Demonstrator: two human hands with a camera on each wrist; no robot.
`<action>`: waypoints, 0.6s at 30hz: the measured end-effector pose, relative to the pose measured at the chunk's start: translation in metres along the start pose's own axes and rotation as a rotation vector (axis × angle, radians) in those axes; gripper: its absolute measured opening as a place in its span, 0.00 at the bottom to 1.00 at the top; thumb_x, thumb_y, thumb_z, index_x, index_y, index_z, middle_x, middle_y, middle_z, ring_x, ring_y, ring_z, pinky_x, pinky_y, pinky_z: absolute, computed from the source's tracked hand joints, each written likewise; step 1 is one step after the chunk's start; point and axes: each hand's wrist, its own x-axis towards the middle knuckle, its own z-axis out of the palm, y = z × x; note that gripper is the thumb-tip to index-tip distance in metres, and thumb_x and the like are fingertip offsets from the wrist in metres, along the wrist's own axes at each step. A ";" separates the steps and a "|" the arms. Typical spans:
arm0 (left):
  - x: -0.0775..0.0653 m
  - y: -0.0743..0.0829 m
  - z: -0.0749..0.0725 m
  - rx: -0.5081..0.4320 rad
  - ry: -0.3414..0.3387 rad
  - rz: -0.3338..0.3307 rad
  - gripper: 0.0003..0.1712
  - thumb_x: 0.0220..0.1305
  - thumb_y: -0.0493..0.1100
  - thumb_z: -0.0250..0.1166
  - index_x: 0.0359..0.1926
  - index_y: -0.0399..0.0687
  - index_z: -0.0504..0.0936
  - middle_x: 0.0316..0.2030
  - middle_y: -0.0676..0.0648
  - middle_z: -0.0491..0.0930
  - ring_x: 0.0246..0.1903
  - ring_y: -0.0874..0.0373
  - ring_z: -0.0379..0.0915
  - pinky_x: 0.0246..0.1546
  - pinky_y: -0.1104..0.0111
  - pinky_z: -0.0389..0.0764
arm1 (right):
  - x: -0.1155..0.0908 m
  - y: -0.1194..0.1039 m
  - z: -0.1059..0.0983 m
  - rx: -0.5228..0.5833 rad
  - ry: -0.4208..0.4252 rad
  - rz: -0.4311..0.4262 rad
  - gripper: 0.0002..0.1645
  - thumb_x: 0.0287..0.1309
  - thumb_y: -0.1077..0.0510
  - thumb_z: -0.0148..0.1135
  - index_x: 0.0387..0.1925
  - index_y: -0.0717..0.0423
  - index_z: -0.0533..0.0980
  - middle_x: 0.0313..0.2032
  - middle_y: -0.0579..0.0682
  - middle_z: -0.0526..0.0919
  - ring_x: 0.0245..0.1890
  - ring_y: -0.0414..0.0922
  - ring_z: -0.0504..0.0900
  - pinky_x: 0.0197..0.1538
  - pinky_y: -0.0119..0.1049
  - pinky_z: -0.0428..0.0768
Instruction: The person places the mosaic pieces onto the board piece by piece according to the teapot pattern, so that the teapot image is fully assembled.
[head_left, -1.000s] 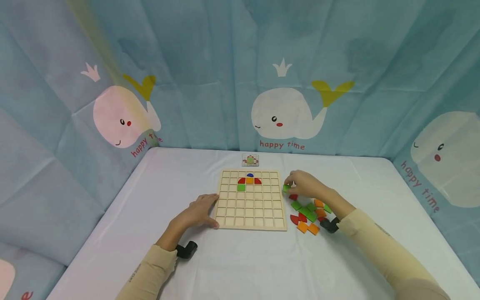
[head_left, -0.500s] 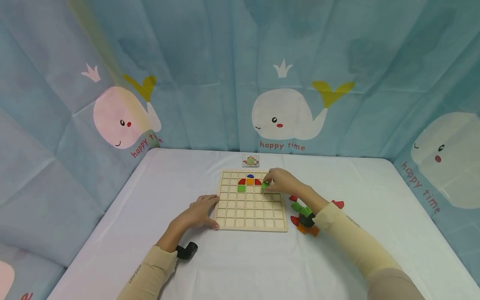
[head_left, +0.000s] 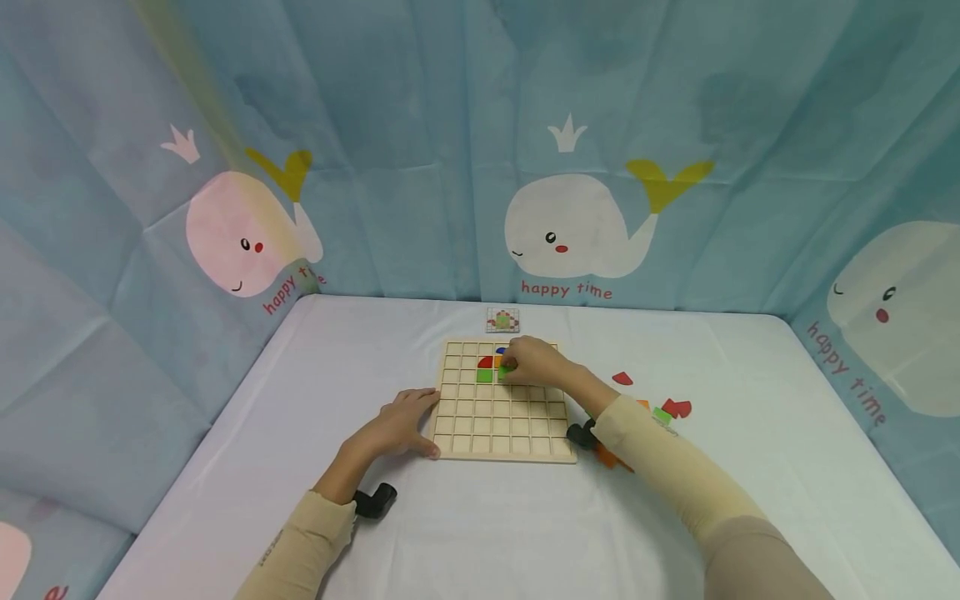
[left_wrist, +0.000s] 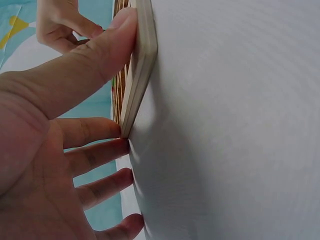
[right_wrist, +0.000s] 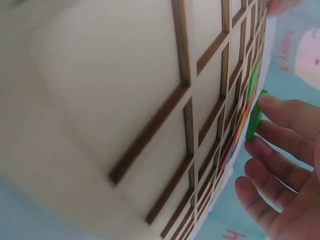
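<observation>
- the step in hand looks like setting a green tile [right_wrist: 256, 119] into the grid on the wooden board [head_left: 501, 425].
- right hand [head_left: 538, 362]: fingertips close together, pinching that tile — the right wrist view shows it edge-on, seemingly just off the board.
- in the head view the tile appears over the cell just right of the green square [head_left: 484, 376], which lies flat in its own cell.
- left hand [head_left: 401, 421]: fingers spread wide, thumb on the board's rim and a fingertip touching its side, seemingly to steady it.
- a red piece [head_left: 486, 362] and a blue piece [head_left: 501, 350] also lie in the grid; the right hand partly hides this patch.
- a small picture card [head_left: 502, 320] lies just beyond the board; loose red pieces [head_left: 678, 408] lie to the right, others partly under the right sleeve [head_left: 660, 458].
- next move, as i judge it: square the tile to its cell walls, lower it flat, then let go — without nudging its neighbours.
</observation>
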 end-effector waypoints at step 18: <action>0.001 -0.001 0.001 0.012 -0.007 -0.001 0.56 0.43 0.48 0.80 0.71 0.39 0.63 0.72 0.38 0.61 0.72 0.38 0.52 0.66 0.37 0.57 | 0.010 -0.009 0.003 -0.042 -0.077 0.024 0.07 0.56 0.58 0.69 0.37 0.57 0.85 0.33 0.49 0.85 0.29 0.41 0.72 0.38 0.36 0.74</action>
